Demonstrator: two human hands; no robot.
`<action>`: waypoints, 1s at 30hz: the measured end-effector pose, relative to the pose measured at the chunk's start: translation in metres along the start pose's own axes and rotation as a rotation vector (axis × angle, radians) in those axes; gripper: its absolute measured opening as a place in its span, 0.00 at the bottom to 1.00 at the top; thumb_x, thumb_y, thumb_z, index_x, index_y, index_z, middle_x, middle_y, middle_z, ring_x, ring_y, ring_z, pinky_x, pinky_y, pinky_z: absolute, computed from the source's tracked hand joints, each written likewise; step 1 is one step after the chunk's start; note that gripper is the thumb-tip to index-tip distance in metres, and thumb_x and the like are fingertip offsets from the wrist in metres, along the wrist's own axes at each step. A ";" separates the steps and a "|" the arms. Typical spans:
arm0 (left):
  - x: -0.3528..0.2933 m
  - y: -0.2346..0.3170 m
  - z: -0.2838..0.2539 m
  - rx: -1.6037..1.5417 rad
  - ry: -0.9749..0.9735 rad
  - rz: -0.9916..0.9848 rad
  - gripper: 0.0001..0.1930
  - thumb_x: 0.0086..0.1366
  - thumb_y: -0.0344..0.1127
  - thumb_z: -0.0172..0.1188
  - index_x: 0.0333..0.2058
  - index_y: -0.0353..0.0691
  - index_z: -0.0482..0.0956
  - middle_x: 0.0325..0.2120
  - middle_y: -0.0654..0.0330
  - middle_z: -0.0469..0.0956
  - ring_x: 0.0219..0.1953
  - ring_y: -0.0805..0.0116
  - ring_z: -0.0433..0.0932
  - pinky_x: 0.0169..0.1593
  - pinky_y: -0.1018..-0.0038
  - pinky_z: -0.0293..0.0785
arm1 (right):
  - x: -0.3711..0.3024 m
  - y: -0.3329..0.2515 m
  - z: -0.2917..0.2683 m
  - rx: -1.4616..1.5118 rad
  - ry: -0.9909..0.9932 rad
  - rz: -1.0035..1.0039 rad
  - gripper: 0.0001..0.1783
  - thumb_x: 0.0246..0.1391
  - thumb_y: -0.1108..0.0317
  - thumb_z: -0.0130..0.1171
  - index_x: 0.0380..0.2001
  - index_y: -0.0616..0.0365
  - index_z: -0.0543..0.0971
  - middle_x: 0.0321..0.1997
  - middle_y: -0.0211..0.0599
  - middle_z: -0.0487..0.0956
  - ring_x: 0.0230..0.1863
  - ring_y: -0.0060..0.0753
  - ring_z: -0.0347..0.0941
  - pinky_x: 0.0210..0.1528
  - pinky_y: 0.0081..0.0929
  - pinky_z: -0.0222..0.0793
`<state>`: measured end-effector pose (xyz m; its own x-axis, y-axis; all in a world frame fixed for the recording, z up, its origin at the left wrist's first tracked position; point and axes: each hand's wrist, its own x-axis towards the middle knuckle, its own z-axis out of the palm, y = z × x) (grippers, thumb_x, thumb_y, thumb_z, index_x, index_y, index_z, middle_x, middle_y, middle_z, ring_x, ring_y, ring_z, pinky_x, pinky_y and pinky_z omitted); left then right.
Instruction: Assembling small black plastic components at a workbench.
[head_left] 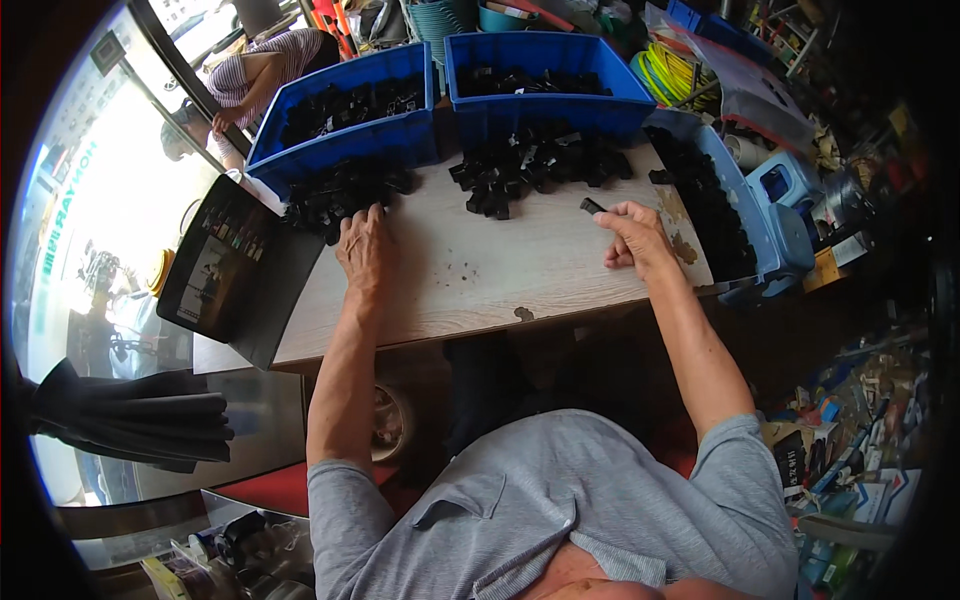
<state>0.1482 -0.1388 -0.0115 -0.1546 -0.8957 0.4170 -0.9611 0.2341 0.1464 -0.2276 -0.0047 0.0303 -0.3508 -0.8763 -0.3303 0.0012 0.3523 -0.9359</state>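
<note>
My right hand (640, 238) is over the right side of the pale wooden table (450, 300), pinching a small black plastic part (592, 206) between thumb and forefinger. The part sticks out to the left of the fingertips. My left hand (366, 250) reaches to the near edge of the left heap of black plastic parts (350, 185). Its fingers are bent and drawn together, pointing down among the parts; what lies under the fingertips is hidden. A second heap of black parts (530, 165) is spread at the back middle, between my two hands.
Two blue bins (400, 135) (560, 112) of black parts stand along the back. A lighter blue tub (745, 200) with more sits at the right edge. A propped tablet (215, 270) stands at the left. Beyond the window frame a person in stripes (280, 65) bends over.
</note>
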 end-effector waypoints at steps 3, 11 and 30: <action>-0.013 0.015 0.003 -0.190 0.070 0.205 0.17 0.61 0.26 0.60 0.50 0.43 0.81 0.43 0.54 0.83 0.45 0.48 0.79 0.50 0.58 0.76 | 0.015 0.001 -0.047 0.179 0.336 -0.030 0.17 0.54 0.62 0.72 0.42 0.57 0.80 0.15 0.29 0.70 0.16 0.28 0.74 0.22 0.33 0.81; -0.014 0.029 0.003 -0.494 0.178 0.203 0.07 0.67 0.31 0.60 0.38 0.37 0.85 0.38 0.50 0.83 0.39 0.46 0.80 0.45 0.57 0.75 | 0.028 -0.002 -0.054 0.097 0.434 -0.021 0.20 0.52 0.56 0.75 0.44 0.53 0.82 0.17 0.28 0.71 0.17 0.27 0.74 0.25 0.32 0.82; -0.042 0.028 -0.014 -0.261 0.013 0.269 0.27 0.57 0.21 0.60 0.58 0.38 0.76 0.50 0.50 0.81 0.53 0.47 0.75 0.57 0.59 0.74 | 0.057 -0.015 0.023 -0.298 0.376 -0.035 0.21 0.51 0.56 0.74 0.40 0.62 0.81 0.23 0.34 0.77 0.15 0.24 0.71 0.15 0.25 0.71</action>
<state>0.1310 -0.0896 -0.0120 -0.3886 -0.7846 0.4831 -0.7957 0.5502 0.2534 -0.2263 -0.0680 0.0229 -0.6605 -0.7289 -0.1803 -0.2660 0.4517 -0.8516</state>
